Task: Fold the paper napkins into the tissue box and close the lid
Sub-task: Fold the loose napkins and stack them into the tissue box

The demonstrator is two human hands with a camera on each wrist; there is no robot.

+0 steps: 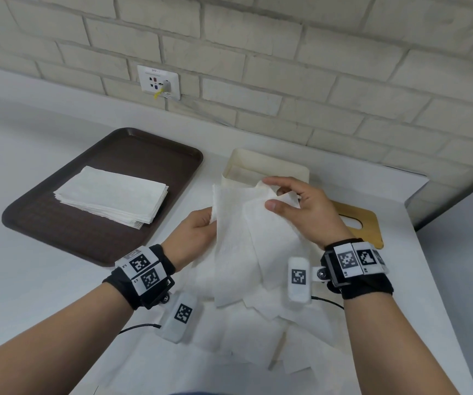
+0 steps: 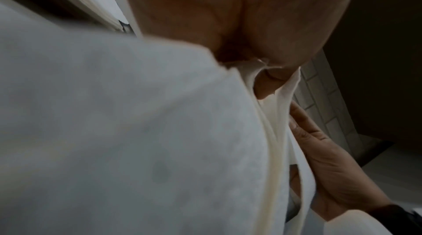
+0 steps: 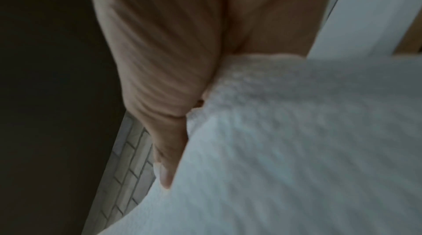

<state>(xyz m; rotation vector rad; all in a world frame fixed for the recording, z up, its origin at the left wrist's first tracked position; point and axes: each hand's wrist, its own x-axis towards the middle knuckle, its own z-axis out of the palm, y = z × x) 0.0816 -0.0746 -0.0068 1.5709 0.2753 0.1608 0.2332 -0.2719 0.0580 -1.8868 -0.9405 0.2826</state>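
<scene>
Head view, hands: the left hand (image 1: 198,232) pinches the left edge of a raised napkin (image 1: 246,238); the right hand (image 1: 300,209) pinches its top right corner between thumb and fingers. Both hands are clamped on the paper.
Head view, napkin: held up off the counter (image 1: 58,295), just in front of the open tissue box (image 1: 266,169); its lower end hangs down to loose sheets (image 1: 258,332) spread near the wrists.
Head view, other things: a neat stack of napkins (image 1: 112,198) lies on a brown tray (image 1: 67,232) to the left; the wooden lid (image 1: 357,223) lies flat to the right of the box, mostly behind the right wrist.
Left wrist view: blurred and dim; the left palm (image 2: 217,8) meets the paper (image 2: 114,130) at a gathered edge, and the other hand (image 2: 338,166) shows beyond the layers. Only here do the separate layers of paper show edge-on.
Right wrist view: blurred; the thumb (image 3: 164,157) lies along the paper (image 3: 297,148). The fingers on the far side are hidden, so the pinch is confirmed only from the head.
Risk: thin paper under two pinches may tear if pulled apart; the hanging end may drag the loose sheets or catch the box rim and crumple.
</scene>
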